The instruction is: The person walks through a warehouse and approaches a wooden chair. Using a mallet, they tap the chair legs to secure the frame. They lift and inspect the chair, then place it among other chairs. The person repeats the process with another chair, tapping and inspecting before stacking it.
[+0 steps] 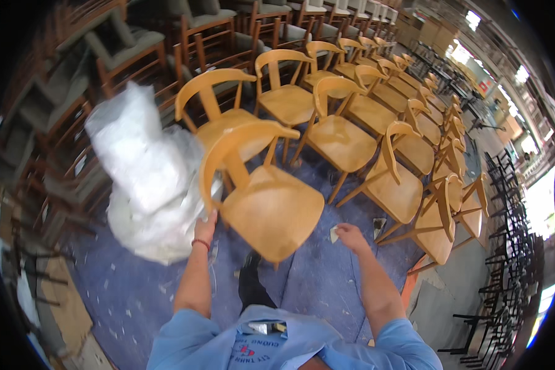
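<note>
A light-wood chair [271, 213] with a curved backrest stands right in front of me, its seat angled toward me. My left hand [205, 229] grips it low at its left side, beside the seat; part of the fingers is hidden against the wood. Off the seat's right side, my right hand [351, 237] pinches a small whitish flat piece [333, 234], apart from the chair. I cannot make out what the piece is made of. Just left of the chair rises a pile of white, translucent plastic wrapping [151, 166].
Rows of similar wooden chairs [342, 142] stretch away ahead and to the right. Dark chairs with grey cushions [126, 46] are stacked at the left and back. Blue sheeting [308, 277] with scraps covers the floor. Black chair frames [502, 246] line the far right.
</note>
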Demonstrator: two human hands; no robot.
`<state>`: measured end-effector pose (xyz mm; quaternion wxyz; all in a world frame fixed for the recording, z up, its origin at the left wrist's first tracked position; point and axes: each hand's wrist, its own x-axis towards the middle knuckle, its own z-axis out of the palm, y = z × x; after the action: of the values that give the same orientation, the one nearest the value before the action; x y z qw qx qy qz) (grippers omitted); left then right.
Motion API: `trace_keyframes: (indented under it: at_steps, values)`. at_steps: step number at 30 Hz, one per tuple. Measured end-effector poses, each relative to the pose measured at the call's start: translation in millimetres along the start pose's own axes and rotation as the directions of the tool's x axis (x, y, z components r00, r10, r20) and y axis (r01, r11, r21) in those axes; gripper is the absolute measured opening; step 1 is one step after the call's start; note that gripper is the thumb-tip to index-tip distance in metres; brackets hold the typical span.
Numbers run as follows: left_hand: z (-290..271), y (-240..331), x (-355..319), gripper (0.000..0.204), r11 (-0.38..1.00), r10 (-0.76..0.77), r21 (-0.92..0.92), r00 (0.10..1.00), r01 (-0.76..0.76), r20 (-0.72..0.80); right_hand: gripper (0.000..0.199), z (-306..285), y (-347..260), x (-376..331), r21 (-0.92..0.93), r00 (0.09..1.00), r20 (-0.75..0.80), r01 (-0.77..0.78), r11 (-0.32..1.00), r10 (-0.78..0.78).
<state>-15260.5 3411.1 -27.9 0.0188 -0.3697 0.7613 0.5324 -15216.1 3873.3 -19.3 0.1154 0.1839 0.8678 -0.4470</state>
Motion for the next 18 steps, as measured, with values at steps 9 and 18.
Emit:
trace_keyframes:
  at_steps: [9, 18]
  values:
    - [47, -7, 70, 0.026, 0.954, -0.108, -0.277, 0.993, 0.118, 0.049, 0.075, 88, -220, 293, -0.486, 0.936, -0.042, 0.287, 0.825, -0.349]
    - [31, 2, 76, 0.01, 0.839, -0.337, -0.398, 0.929, 0.371, 0.155, 0.042, 103, -277, 376, -0.701, 0.979, 0.195, 0.184, 0.689, -0.063]
